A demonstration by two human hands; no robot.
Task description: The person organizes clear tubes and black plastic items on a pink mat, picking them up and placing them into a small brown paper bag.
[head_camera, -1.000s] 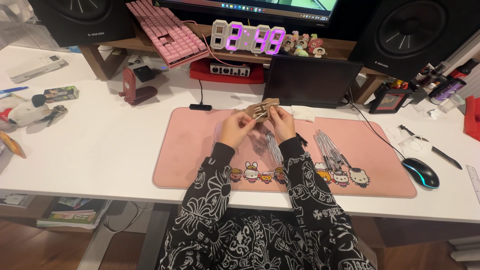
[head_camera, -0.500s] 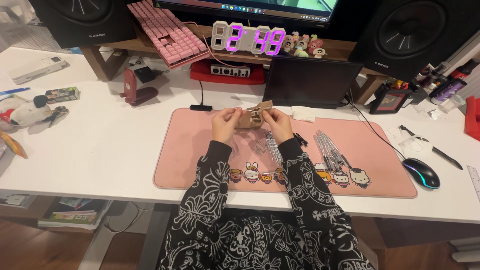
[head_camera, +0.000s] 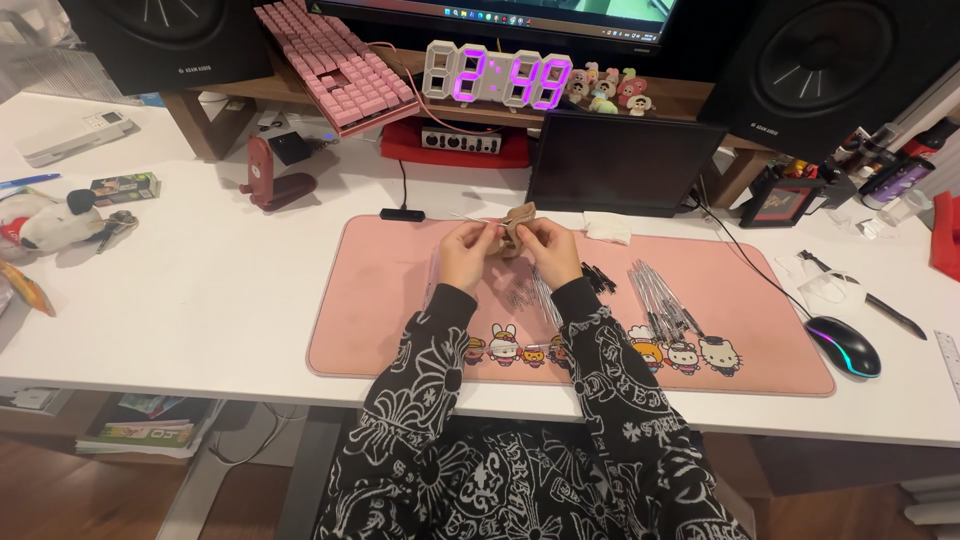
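Observation:
Both my hands are raised just above the back of a pink desk mat [head_camera: 390, 320]. My left hand [head_camera: 466, 254] and my right hand [head_camera: 549, 247] pinch a small brown piece [head_camera: 518, 224] between them. A thin pale rod [head_camera: 472, 217] pokes out to the left over my left fingers; which hand grips it I cannot tell. Under my wrists lie several thin clear sticks [head_camera: 545, 295]. A second bundle of clear sticks [head_camera: 665, 300] and some small black bits [head_camera: 598, 277] rest on the mat to the right.
Behind the mat stand a dark screen [head_camera: 620, 165], a glowing digit clock [head_camera: 497, 75], a tilted pink keyboard [head_camera: 335, 65] and two black speakers [head_camera: 835, 70]. A lit mouse [head_camera: 843, 345] is at the right, a red stand [head_camera: 268, 180] and a plush toy [head_camera: 50, 220] at the left.
My hands have stayed together at the back of the mat, shifting slightly left then back. The brown piece has been turned between my fingers and the thin rod now shows at the left.

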